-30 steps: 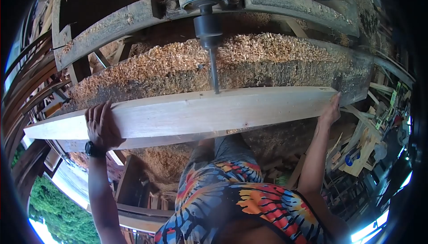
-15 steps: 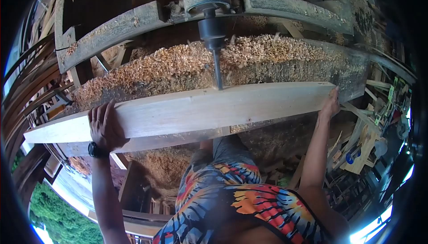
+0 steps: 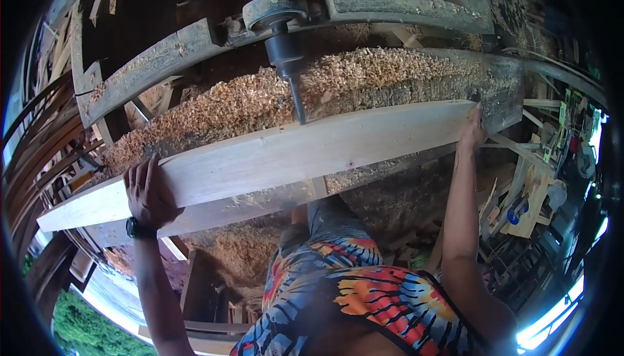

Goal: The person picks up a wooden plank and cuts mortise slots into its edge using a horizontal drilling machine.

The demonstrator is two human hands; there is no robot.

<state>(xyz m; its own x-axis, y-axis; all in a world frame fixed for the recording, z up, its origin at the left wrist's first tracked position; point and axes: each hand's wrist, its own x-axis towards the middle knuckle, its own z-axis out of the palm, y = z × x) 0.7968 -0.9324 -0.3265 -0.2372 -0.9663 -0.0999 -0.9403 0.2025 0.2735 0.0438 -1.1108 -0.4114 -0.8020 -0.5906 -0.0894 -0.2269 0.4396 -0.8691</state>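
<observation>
A long, pale wooden plank (image 3: 292,156) lies slantwise across the dusty work table (image 3: 260,205). My left hand (image 3: 151,193), with a dark watch at the wrist, grips the plank near its left end, fingers over the far edge. At the right end my right hand (image 3: 473,132) holds the plank's corner, its fingers partly hidden. Between my hands, a drill bit (image 3: 297,101) in a black chuck (image 3: 285,55) comes down to the plank's far edge. Whether its tip is inside the wood cannot be made out.
Wood shavings (image 3: 240,107) are heaped along the table behind the plank. Beyond them runs a thick wooden beam (image 3: 156,63) on either side of the spindle collar (image 3: 274,11). Strips of wood (image 3: 39,141) are stacked at left. Scraps and a blue roll (image 3: 517,213) lie at right.
The camera view has tilted a little. The plank and both my hands sit slightly farther right relative to the drill bit. My grip looks the same.
</observation>
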